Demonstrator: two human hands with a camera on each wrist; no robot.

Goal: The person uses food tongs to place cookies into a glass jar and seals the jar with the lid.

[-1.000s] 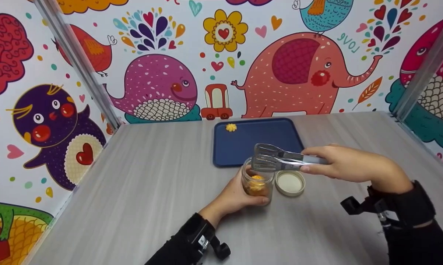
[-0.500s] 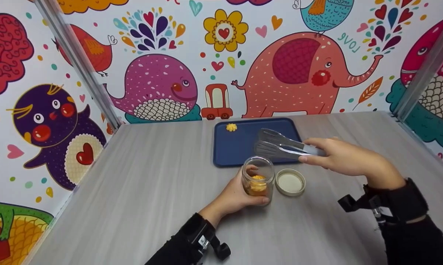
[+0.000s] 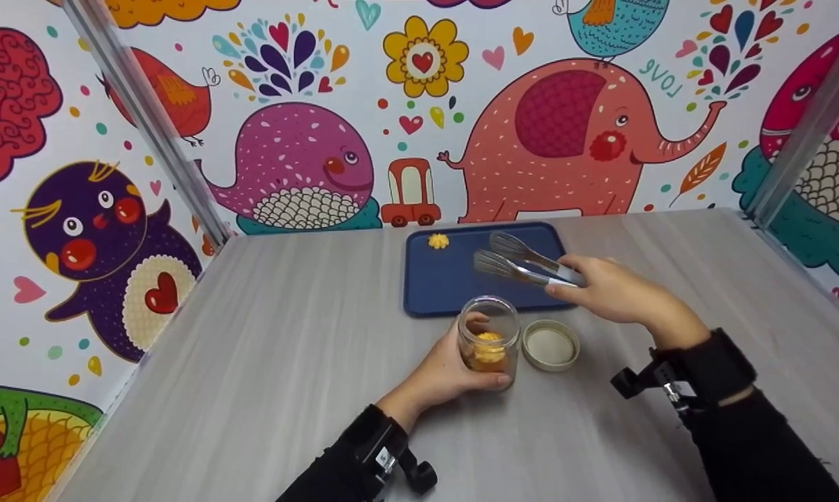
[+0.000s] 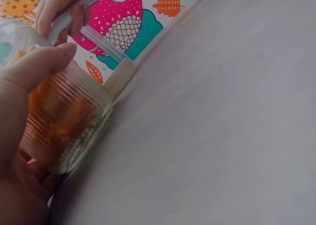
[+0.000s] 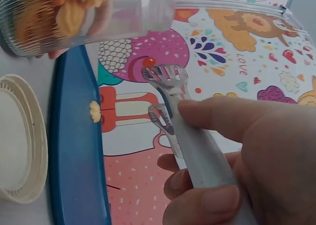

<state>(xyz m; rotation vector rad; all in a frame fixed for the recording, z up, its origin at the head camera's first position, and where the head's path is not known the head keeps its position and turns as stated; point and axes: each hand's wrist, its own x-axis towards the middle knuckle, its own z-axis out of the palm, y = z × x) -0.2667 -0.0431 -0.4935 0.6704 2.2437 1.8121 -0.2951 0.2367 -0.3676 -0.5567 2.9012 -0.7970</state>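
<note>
My left hand [image 3: 443, 369] grips a clear glass jar [image 3: 506, 359] round its side, its mouth uncovered. Several yellow-orange piped cookies [image 3: 489, 346] lie in the lower part of the jar; the right wrist view shows their ridges. In my right hand [image 3: 611, 287] is a pair of metal tongs [image 3: 524, 263], held by the light grey handles. The slotted tips stand apart with nothing between them, over the blue tray [image 3: 433, 293]. One star-shaped cookie [image 3: 439, 241] sits at the tray's far left corner. Most of the left hand's fingers are hidden behind the jar.
A round cream lid [image 3: 551, 346] lies on the table just right of the jar, close to the tray's near edge. The grey wood-look table [image 3: 286, 335] meets walls [image 3: 307, 167] printed with cartoon animals at the back and left.
The right hand has carried the tongs from over the jar's mouth away to above the tray, moving back and slightly left. The left hand and jar have stayed in place.
</note>
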